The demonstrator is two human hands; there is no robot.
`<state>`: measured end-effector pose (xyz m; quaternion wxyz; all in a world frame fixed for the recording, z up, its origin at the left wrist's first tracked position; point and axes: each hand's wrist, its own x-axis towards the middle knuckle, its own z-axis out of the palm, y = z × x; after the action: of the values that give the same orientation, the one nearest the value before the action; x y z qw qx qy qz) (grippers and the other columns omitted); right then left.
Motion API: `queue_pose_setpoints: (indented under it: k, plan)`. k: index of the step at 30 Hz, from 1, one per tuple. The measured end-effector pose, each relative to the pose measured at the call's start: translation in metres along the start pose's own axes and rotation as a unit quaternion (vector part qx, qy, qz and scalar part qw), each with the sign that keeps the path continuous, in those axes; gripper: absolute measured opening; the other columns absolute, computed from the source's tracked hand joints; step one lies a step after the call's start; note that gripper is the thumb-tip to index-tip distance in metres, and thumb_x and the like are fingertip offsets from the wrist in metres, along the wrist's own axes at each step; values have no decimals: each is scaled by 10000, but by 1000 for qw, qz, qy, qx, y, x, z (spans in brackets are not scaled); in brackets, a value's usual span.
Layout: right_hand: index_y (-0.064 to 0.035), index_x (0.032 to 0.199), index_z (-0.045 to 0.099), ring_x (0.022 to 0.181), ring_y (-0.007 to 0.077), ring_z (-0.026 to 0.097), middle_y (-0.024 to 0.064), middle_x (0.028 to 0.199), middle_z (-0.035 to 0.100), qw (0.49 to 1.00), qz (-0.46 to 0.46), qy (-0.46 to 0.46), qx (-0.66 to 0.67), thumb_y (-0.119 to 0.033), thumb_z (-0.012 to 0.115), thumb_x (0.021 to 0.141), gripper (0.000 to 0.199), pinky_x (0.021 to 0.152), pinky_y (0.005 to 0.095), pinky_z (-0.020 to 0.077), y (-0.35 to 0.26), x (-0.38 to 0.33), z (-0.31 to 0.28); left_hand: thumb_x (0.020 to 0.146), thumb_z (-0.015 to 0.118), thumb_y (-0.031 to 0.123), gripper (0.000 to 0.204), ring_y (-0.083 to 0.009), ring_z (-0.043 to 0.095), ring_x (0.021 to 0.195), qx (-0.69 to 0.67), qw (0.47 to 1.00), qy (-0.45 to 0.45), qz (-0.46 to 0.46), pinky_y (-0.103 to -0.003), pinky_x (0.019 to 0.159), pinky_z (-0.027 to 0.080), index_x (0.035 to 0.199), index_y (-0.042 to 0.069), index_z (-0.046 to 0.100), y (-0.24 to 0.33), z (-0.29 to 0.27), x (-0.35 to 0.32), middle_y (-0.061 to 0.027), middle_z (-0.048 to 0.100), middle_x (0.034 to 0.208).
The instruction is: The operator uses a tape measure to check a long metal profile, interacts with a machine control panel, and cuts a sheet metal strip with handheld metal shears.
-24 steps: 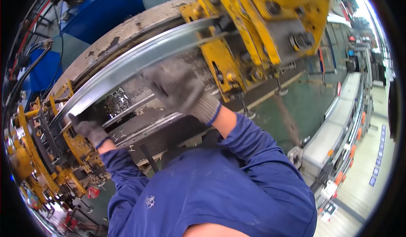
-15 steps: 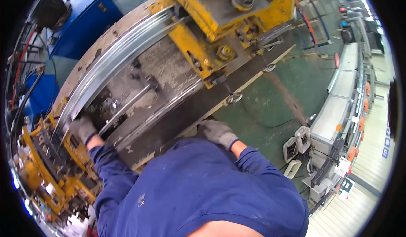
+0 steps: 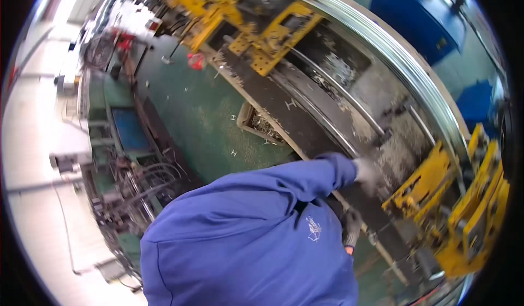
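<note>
My left hand (image 3: 370, 176), in a pale work glove, is smeared by motion over the near side of the dark bench (image 3: 300, 117). Just beyond it lies the end of a long steel bar (image 3: 319, 115). My right hand (image 3: 352, 223), in a grey glove, sits low by the bench's wooden edge (image 3: 284, 134), partly covered by my blue clothing. Its fingers are not clear, nor is anything in them. Further across, a slim rod (image 3: 338, 90) runs to a dark block (image 3: 384, 137), and long shiny metal profiles (image 3: 409, 60) curve along the far side.
Yellow clamp assemblies (image 3: 464, 202) stand to the right; a yellow carriage (image 3: 284, 30) sits at the upper left. A tan bin (image 3: 243, 115) of metal scraps is on the green floor, among small H-shaped offcuts (image 3: 233, 153). Dark machinery (image 3: 139, 191) stands left; a blue cabinet (image 3: 417, 25) stands beyond the profiles.
My view has swung left, so the bench and rod appear further right. The scrap bin has come into view. My left hand has left the far profiles and now blurs over the near side.
</note>
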<state>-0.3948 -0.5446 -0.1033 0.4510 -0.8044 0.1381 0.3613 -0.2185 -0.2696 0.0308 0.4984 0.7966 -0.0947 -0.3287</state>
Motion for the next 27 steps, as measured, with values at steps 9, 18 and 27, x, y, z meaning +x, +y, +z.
queue_pose_setpoints:
  k: [9,18,27]
  plan:
    - [-7,1138,708,912,309,662,210,1016,703,970,50,-10,-238,-291,637,970,338,812,391,525,23,-16,23,813,689,239,273,-344,739,914,-22,877,285,-386,-453,789,573,985,54,794,-404,8,-263,-184,758,912]
    - [-41,1179,680,682,202,626,111,870,666,958,-91,-120,-243,-129,607,940,264,582,309,496,-32,70,118,887,633,290,521,-366,669,1205,-174,790,461,-365,-426,1027,520,1347,46,645,-325,-74,-437,-221,702,1284]
    - [-60,1144,690,580,165,599,76,811,660,979,-197,-49,38,-106,608,944,221,508,292,493,-67,63,186,889,662,315,449,-352,713,1047,-139,876,222,-405,-477,900,550,1212,10,728,-427,249,-531,-228,746,1159]
